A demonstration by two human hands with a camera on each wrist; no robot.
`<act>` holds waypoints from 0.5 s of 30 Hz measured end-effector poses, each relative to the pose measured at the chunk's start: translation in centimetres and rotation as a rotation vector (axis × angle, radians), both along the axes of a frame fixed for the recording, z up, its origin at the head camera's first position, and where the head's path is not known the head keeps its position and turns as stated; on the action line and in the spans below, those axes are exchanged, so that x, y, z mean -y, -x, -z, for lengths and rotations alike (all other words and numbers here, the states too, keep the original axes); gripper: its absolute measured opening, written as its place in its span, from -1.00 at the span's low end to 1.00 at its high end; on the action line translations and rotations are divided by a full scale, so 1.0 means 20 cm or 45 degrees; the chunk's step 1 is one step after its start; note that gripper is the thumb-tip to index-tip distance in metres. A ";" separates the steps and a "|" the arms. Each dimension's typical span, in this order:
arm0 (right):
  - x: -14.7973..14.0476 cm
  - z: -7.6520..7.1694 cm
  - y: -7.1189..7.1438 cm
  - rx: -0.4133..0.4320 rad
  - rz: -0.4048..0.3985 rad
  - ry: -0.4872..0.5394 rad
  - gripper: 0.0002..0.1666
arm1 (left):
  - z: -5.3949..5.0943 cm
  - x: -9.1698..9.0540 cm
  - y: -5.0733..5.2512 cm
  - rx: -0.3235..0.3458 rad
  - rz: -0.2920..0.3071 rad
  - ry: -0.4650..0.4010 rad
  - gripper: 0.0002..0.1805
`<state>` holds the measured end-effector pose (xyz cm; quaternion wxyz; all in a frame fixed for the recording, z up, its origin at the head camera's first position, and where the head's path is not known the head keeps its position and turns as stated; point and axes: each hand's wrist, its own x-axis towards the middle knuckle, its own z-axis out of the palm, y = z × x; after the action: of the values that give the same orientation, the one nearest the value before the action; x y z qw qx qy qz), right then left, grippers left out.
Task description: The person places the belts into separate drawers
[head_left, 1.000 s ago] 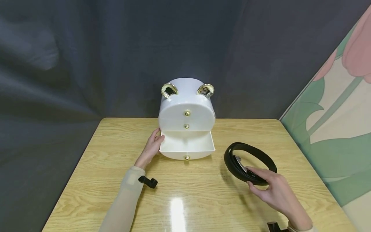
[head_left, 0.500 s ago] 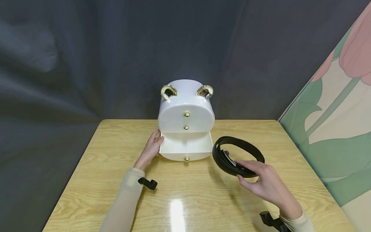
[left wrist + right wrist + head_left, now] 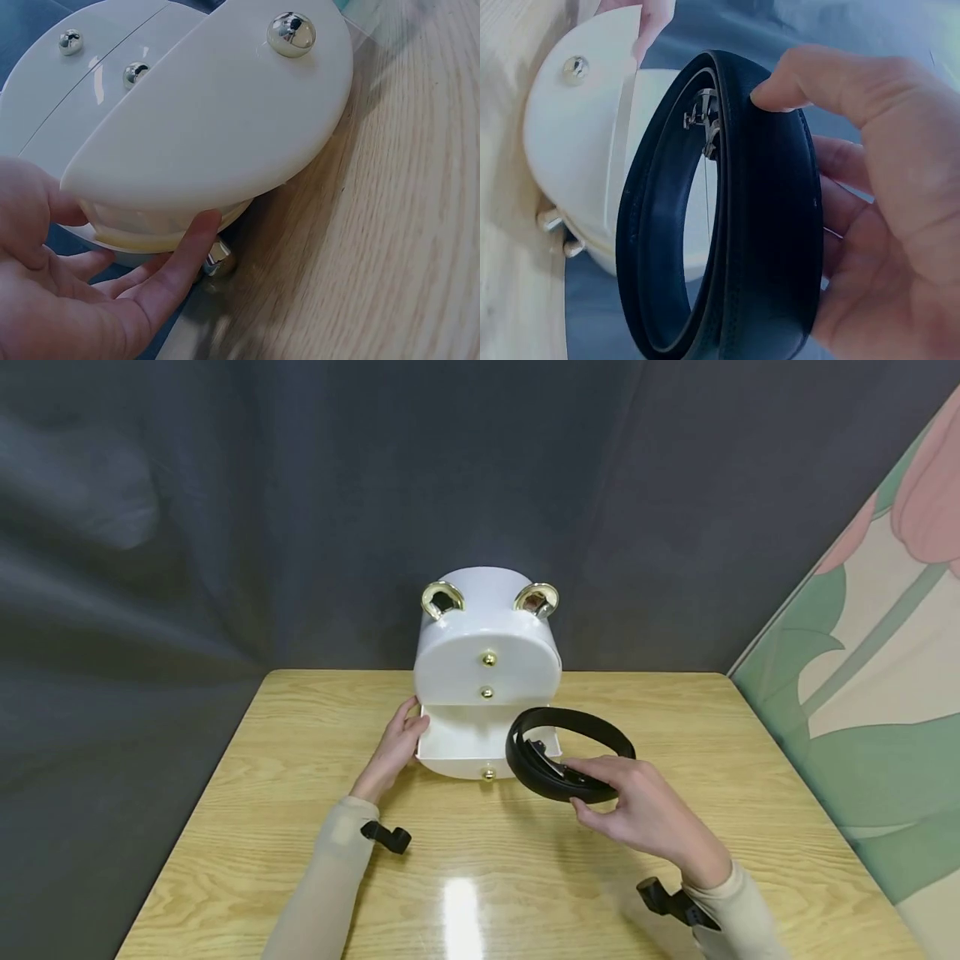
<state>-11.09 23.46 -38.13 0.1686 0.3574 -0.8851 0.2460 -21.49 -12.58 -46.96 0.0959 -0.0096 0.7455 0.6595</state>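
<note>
A white rounded storage box [image 3: 487,668] with gold ear-shaped trims stands on the table, its bottom drawer [image 3: 457,735] pulled out. My left hand [image 3: 392,750] holds the drawer's left side; the left wrist view shows the thumb at the rim and the fingers [image 3: 180,262] along the outside wall. A coiled black belt [image 3: 547,781] with a metal buckle [image 3: 705,120] hangs in my right hand [image 3: 645,802], gripped between thumb and fingers. The coil is above the table at the drawer's right front corner, covering part of it from the head view.
The wooden table [image 3: 300,860] carries the box near its back edge. Behind it hangs a dark curtain [image 3: 337,510]. A flower-patterned panel [image 3: 885,677] borders the right side. Gold ball knobs [image 3: 489,658] stick out from the box's front.
My right hand has carried the belt leftward and slightly away from me, from the right of the box to over the drawer's right corner. My left hand stays at the drawer's side.
</note>
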 end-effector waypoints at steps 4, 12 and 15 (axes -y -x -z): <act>0.05 -0.02 0.04 0.049 -0.037 0.000 -0.46 | 0.00 0.00 -0.01 -0.004 0.008 -0.007 -0.31; 0.12 -0.03 0.08 0.137 -0.092 0.029 -0.46 | 0.00 0.01 0.01 -0.012 0.021 0.003 -0.30; 0.14 -0.03 0.10 0.167 -0.100 0.045 -0.46 | 0.00 0.01 0.01 0.000 0.028 -0.010 -0.30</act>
<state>-13.05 20.58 -37.60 0.1068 0.3719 -0.8750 0.2909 -21.66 -12.78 -46.99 0.1032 -0.0008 0.7430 0.6613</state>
